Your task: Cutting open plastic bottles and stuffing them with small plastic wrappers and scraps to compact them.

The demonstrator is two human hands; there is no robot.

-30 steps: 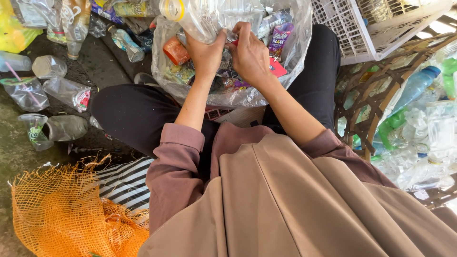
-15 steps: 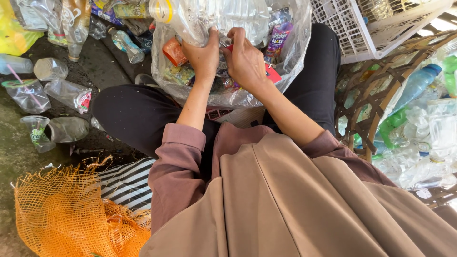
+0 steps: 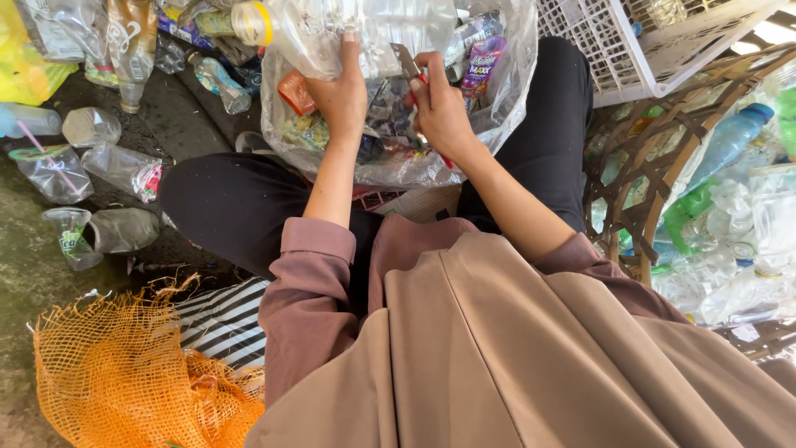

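- Left hand (image 3: 344, 95) grips a large clear bottle (image 3: 348, 29) from below; fingers wrapped and pressed against its wall, thumb on the near side.
- Bottle lies roughly sideways at the top of the head view, its yellow cap (image 3: 253, 22) pointing left. It is held above the open clear bag (image 3: 497, 108), not resting in it.
- Right hand (image 3: 439, 104) is just beside the left, at the bottle's right part. Fingers closed around a small cutter (image 3: 412, 66) with a grey blade and red handle; blade tip touches or nearly touches the bottle, cannot tell which.
- Clear bag sits between the person's knees, filled with crushed bottles, wrappers and a purple packet (image 3: 481, 62).
- Person sits with legs apart in black trousers (image 3: 224, 207), wearing a mauve sleeve (image 3: 311, 290) and a tan garment over it.
- Floor (image 3: 33, 257), left: flattened plastic cups (image 3: 70, 236) and clear bottles scattered, well apart from the hands.
- Lower left: orange net sack (image 3: 116, 373), beside a black-and-white striped cloth (image 3: 224, 319).
- Upper right: white plastic crate (image 3: 613, 50), tilted.
- Right: woven cane basket (image 3: 655, 174) holding blue, green and clear bottles.
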